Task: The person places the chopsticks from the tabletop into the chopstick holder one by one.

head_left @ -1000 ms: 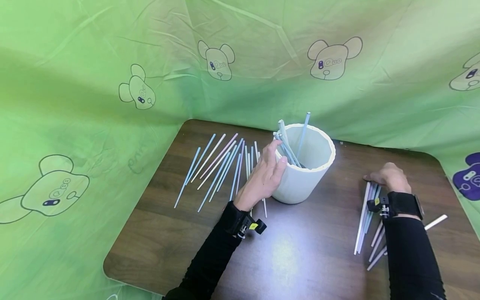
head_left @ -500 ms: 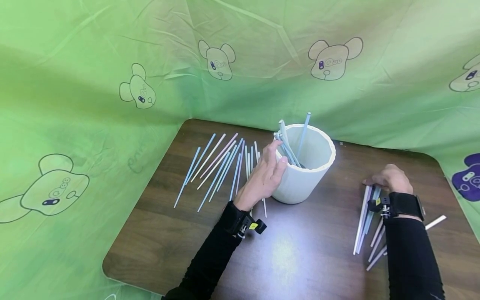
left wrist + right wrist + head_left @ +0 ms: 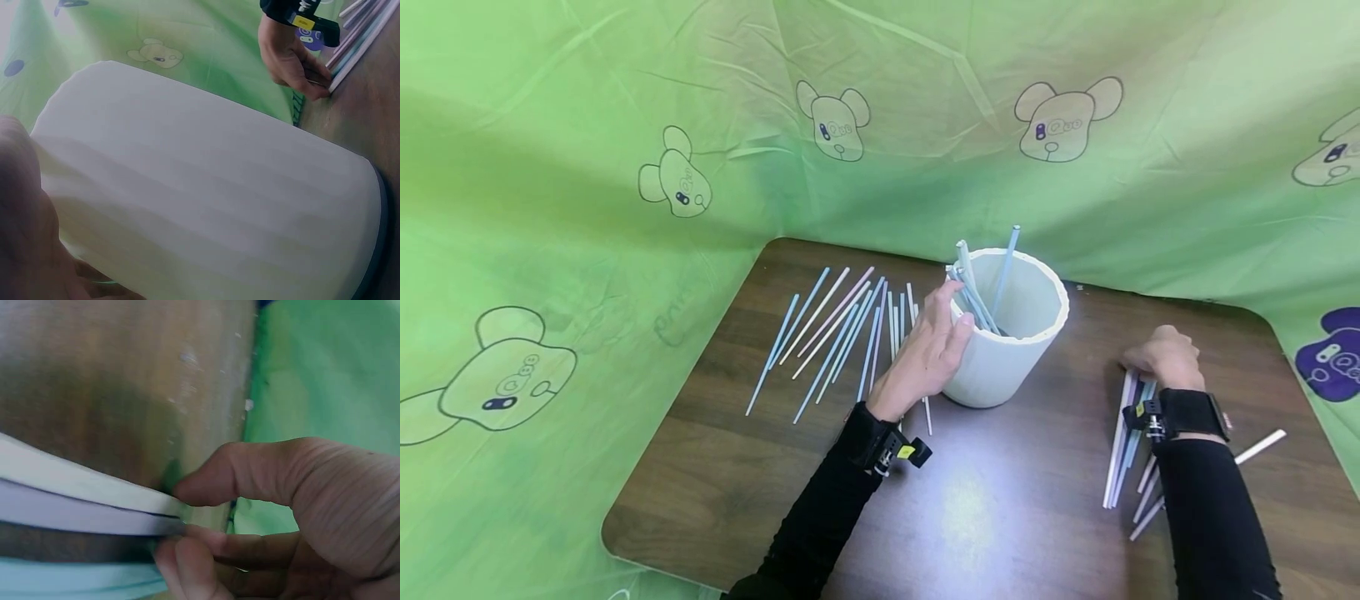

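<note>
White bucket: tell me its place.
In the head view, the white bucket stands just right of centre on the brown table, between the scattered sticks at left and the bunch at right.

- A white, round, tapering bucket (image 3: 1003,371) stood toward the back of the brown, wood-grained table (image 3: 700,500).
- Thin pale-blue sticks (image 3: 1006,268) leaned inside it.
- To its left lay slim blue, white and pink sticks (image 3: 825,364).
- To its right lay slender white, lilac and blue sticks (image 3: 1118,440) (far ends at the right hand (image 3: 1165,357)).
- Behind hung green printed cloth (image 3: 925,200).
</note>
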`<state>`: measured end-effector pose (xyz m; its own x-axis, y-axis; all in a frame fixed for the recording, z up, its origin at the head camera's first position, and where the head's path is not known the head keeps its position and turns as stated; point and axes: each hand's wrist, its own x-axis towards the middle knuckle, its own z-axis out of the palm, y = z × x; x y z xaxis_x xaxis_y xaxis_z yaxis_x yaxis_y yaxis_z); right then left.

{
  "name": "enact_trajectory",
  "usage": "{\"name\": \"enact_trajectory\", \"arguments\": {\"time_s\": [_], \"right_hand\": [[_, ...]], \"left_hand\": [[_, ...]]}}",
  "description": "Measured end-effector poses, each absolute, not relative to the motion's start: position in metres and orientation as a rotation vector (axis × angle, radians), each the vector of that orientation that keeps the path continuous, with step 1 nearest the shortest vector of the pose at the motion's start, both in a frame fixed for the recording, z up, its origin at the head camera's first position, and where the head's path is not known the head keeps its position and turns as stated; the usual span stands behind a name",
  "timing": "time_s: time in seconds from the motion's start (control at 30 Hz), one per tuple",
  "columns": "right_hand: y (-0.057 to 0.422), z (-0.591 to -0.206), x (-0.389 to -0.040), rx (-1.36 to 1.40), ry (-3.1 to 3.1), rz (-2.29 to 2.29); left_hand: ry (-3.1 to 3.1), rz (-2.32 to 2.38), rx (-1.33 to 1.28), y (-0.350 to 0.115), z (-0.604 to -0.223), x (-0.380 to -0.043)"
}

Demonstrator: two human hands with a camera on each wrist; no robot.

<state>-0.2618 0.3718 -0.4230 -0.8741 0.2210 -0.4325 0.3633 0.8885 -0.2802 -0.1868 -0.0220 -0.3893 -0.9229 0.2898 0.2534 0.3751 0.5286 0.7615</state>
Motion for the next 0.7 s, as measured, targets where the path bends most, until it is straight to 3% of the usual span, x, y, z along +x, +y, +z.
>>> {"name": "enact_trajectory", "arguments": {"time_s": [0.33, 0.7], "right_hand": [[0.357, -0.427, -0.261, 0.411, 2.782, -0.491], [0.362, -0.387, -0.253, 0.281, 2.852, -0.609]], "left_hand": [[-2.664, -1.358, -0.580, -0.022, -0.389, -0.186], [-2.669, -1.355, -0.571, -0.022, -0.390, -0.187]]}}
